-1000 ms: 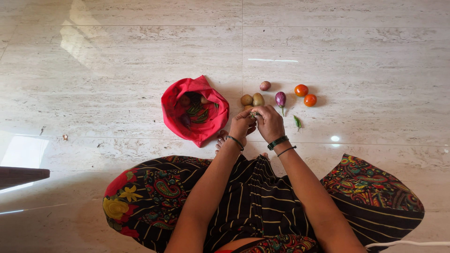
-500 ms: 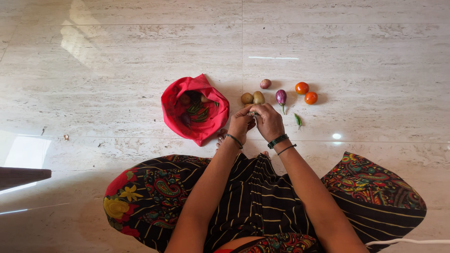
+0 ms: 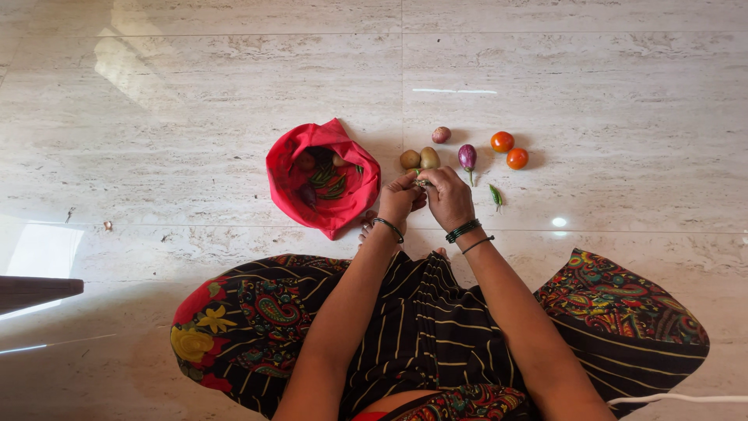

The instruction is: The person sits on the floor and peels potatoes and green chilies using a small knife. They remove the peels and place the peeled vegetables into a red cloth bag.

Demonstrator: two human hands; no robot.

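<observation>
we pinch a small greenish vegetable [image 3: 421, 184] between left hand [image 3: 400, 199] and right hand [image 3: 449, 199], its length spanning both sets of fingertips, neither nearer.

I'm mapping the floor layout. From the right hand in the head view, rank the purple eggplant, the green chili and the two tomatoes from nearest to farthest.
From the right hand:
1. Purple eggplant, just beyond the hand, and green chili, to its right: too close to call.
2. Two tomatoes, farthest, up and to the right.

Red bag [image 3: 323, 183] left, potatoes [image 3: 419, 159] ahead; floor [image 3: 592, 86] beyond open.
</observation>
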